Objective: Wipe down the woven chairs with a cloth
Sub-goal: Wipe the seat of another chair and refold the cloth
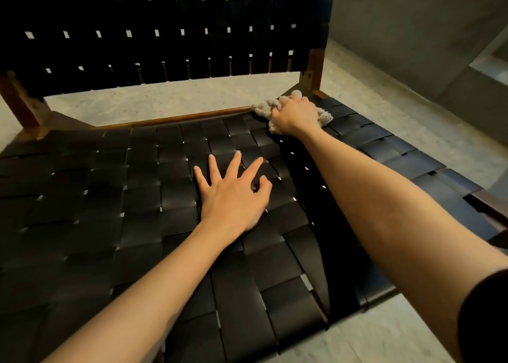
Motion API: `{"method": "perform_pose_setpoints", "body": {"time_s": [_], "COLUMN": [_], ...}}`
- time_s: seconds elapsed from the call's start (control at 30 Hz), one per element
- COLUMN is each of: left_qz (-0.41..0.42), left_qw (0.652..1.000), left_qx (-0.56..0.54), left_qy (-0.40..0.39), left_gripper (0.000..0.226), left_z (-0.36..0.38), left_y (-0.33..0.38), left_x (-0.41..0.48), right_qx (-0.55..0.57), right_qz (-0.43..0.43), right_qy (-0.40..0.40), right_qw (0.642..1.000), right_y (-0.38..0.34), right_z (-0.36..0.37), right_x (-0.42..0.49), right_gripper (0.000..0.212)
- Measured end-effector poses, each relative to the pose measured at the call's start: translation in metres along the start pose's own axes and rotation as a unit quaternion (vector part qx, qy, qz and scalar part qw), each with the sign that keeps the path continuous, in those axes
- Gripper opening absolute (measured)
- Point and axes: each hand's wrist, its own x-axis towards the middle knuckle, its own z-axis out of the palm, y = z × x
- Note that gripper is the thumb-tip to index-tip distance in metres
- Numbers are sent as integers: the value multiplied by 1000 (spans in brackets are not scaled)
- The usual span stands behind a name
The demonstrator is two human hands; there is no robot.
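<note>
Woven chair (110, 197): the seat of wide black straps in a plain over-under weave fills most of the view. Small light gaps show at the strap crossings.

Backrest (165, 46): same black weave, upright behind the seat, with an open gap between its lower edge and the seat.

Floor (165, 98): pale and speckled, seen through that gap and along the right side of the chair. Grey wall (412, 32) at upper right.

Frame: brown wood. The rear rail (192, 118) runs along the back edge of the seat. The rear right post (313, 71) rises at the far right corner and the rear left post (16, 98) at far left.

Both forearms are bare and reach forward over the seat. A dark sleeve (486, 321) shows at the lower right edge.

Left grip (233, 195): palm down and resting flat on the middle of the seat, fingers straight and spread apart, holding nothing.

Right grip (295, 114): at the far right rear corner of the seat, just beside the rear right post, fingers curled and clamped on the cloth.

Cloth (262, 108): pale, nubby and bunched up. It sits under the right grip and is pressed against the straps, sticking out on both sides of it. Its left end lies at the rear rail.
</note>
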Motion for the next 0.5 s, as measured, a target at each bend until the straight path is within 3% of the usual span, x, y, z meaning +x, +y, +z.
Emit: {"method": "perform_pose_setpoints", "body": {"time_s": [0.27, 0.5], "left_qz": [-4, -6], "left_qw": [1000, 1000], "left_qx": [-5, -14], "left_qy": [-11, -8], "left_gripper": [51, 52], "left_z": [-4, -15], "left_y": [1, 5], "left_x": [-1, -8], "right_qx": [9, 27], "right_qz": [-38, 24], "right_qy": [-69, 14], "right_qw": [997, 999], "right_y": [27, 55], "right_z": [-53, -99], "right_x": [-103, -227], "right_gripper": [38, 28]}}
